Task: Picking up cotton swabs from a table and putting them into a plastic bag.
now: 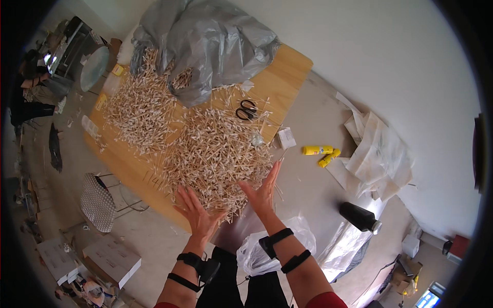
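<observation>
One bare left hand (202, 219) and one bare right hand (262, 198), grip spread wide, are flanking the near end of the white-tipped pale wooden stick heap (215, 149) on the tan wooden tabletop (290, 69), a hasty push (I judge) risking spills over its edge.

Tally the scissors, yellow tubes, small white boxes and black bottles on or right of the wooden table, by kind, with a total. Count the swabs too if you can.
Scissors: 1
Yellow tubes: 2
White box: 1
Black bottle: 1
Total: 5, without the swabs, too many to count
</observation>
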The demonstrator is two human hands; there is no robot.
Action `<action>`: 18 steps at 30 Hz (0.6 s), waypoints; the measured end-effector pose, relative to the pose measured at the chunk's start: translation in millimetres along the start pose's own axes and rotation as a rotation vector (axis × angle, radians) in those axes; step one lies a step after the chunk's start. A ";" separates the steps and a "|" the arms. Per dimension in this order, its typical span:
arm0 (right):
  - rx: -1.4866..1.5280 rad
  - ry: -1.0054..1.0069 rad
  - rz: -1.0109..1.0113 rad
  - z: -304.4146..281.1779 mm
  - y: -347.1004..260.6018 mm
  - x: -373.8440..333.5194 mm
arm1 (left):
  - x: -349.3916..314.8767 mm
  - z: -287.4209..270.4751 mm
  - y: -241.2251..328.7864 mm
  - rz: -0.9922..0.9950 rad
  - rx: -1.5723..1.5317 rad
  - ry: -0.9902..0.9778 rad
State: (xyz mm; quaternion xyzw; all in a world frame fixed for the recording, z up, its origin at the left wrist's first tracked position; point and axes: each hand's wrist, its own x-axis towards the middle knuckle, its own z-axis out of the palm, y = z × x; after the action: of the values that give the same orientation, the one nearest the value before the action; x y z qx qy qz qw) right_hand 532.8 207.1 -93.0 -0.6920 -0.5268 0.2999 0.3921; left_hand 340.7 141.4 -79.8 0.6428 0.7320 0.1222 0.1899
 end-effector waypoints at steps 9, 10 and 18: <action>-0.013 -0.016 -0.076 30.7 -41.2 21.9 | 67.1 -34.0 -8.1 0.208 -0.046 0.003; -0.083 0.000 -0.092 33.8 -43.5 25.7 | 73.8 -41.7 -5.4 0.221 -0.038 -0.021; -0.089 0.038 0.004 50.3 -59.3 43.1 | 113.5 -62.1 27.1 0.135 0.011 -0.367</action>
State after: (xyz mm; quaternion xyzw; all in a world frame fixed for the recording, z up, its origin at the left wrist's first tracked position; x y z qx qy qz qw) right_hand 473.3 268.2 -68.0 -0.7152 -0.5308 0.2639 0.3704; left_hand 326.5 261.5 -26.3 0.7029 0.6411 0.0116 0.3079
